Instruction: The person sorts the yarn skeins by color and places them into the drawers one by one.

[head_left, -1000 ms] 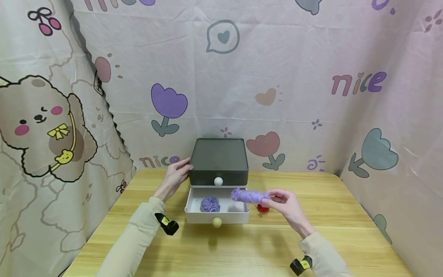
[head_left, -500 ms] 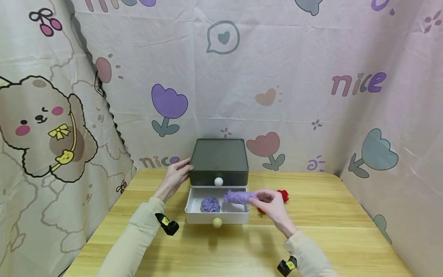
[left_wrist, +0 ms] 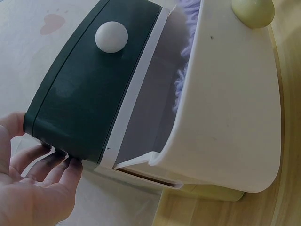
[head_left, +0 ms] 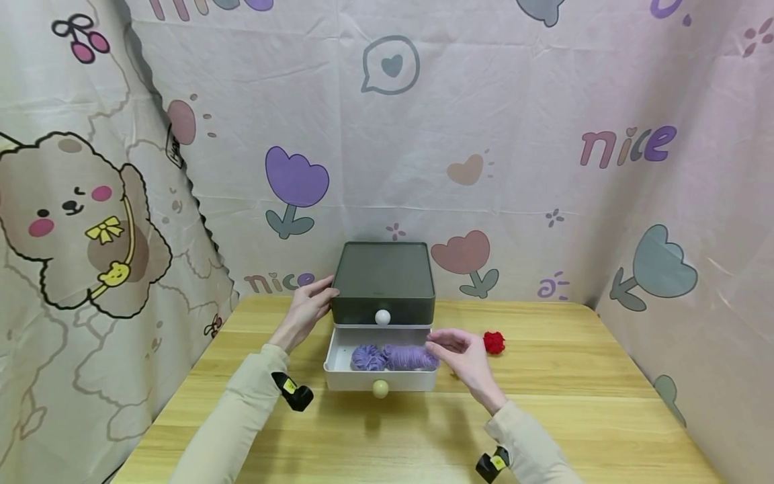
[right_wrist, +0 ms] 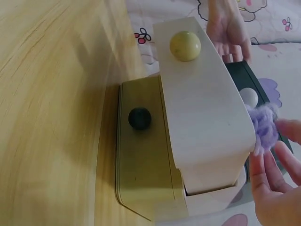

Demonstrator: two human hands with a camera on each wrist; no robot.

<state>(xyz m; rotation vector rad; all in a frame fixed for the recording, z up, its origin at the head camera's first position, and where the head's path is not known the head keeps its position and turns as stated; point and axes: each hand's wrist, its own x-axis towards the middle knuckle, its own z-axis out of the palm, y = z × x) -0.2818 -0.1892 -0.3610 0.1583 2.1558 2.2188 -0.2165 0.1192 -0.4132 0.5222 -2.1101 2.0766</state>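
Observation:
My left hand (head_left: 305, 309) rests on the left side of the small drawer chest (head_left: 382, 269), its fingertips along the dark green top tier in the left wrist view. The white drawer (head_left: 381, 381) below it is pulled out. Inside lie a round purple yarn ball (head_left: 367, 358) and, right of it, a longer purple yarn skein (head_left: 410, 358) on its side. My right hand (head_left: 467, 359) is at the skein's right end, fingers spread apart and fingertips right beside the yarn (right_wrist: 265, 128) in the right wrist view.
A red yarn ball (head_left: 494, 343) lies on the wooden table (head_left: 544, 403), right of the chest. The chest's yellow-green bottom drawer (right_wrist: 143, 155) is closed and has a dark knob (right_wrist: 139, 118). A printed curtain (head_left: 514, 121) hangs behind and along both sides.
My right hand has moved left and lowered the purple skein into the white drawer beside the yarn ball, its fingers loosening. The red yarn ball has come into full view. My left hand stays put.

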